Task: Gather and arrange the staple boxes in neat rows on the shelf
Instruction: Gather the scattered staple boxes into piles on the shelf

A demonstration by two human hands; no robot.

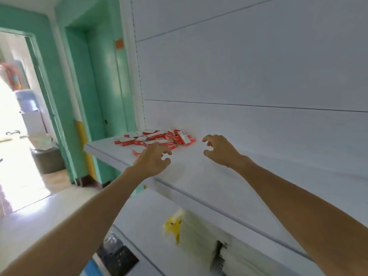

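Several small red-and-white staple boxes (157,138) lie in a loose, jumbled heap at the left end of a white shelf (199,176). My left hand (154,161) hovers over the near edge of the heap, fingers curled and apart, holding nothing; one box (136,152) lies just left of it. My right hand (219,150) is above the bare shelf just right of the heap, fingers spread and curled, also empty. Both forearms reach in from the bottom of the view.
White slat panels (249,76) form the wall behind the shelf. Below the shelf hang yellow and white packets (177,226) and dark items (117,257). To the left are a green door frame (83,96) and a bright doorway (18,126).
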